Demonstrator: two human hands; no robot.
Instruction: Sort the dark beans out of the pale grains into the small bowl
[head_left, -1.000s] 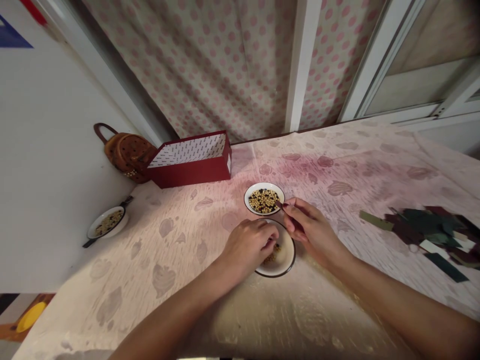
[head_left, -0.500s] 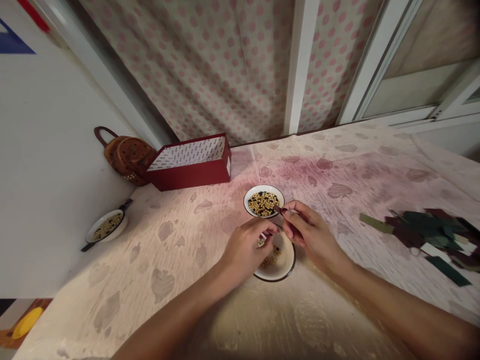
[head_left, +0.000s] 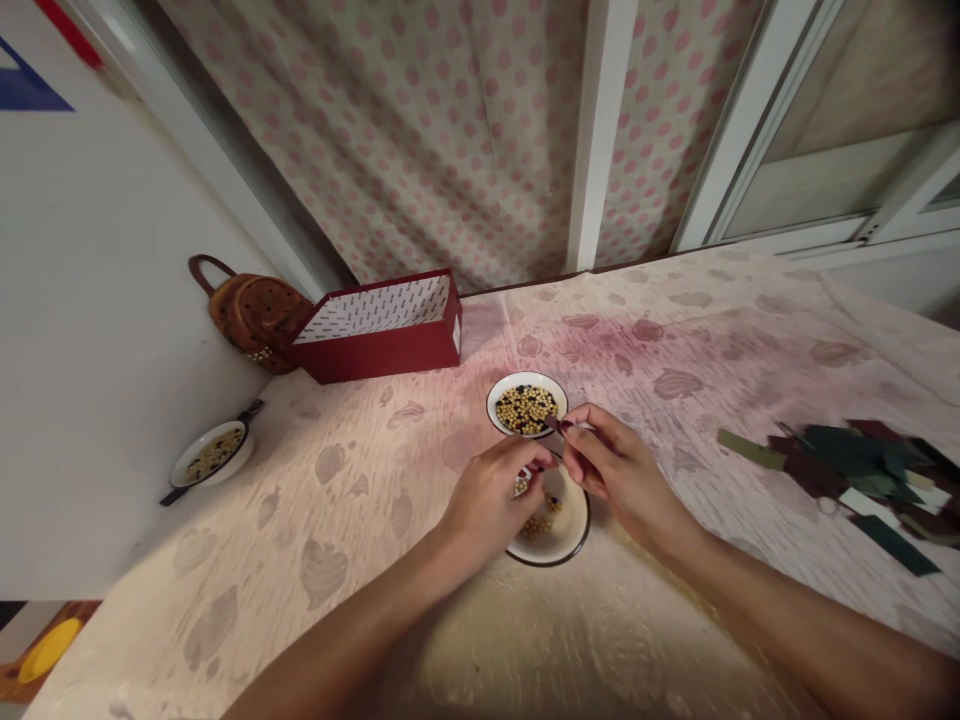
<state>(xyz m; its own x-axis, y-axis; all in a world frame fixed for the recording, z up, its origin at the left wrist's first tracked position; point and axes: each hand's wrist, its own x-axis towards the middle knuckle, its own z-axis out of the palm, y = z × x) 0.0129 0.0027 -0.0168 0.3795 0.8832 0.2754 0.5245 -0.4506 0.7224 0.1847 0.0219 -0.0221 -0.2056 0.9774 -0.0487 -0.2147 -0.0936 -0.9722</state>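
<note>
My right hand (head_left: 626, 470) pinches a small dark brown strip (head_left: 553, 422) between thumb and fingertips, close to the rim of the far white bowl (head_left: 491, 410). Yellow and black beans (head_left: 525, 408) fill much of that bowl. My left hand (head_left: 487, 500) hovers over the near white bowl (head_left: 576, 525), its thumb and fingers curled together; whatever they hold, if anything, I cannot make out. A few beans (head_left: 541, 522) lie at the bottom of the near bowl, partly hidden by this hand. The fingertips of both hands are near each other.
To the right lies a pile of green, brown and white strips (head_left: 862, 470). An open red box (head_left: 382, 350) stands at the back left, beside a brown backpack-shaped bag (head_left: 259, 310). A mirror-like surface (head_left: 97, 400) at left shows a bowl. A patterned cloth (head_left: 330, 570) covers the table.
Almost nothing differs. Both hands keep their place over the bowls, and the brown strip has shifted only slightly downward.
</note>
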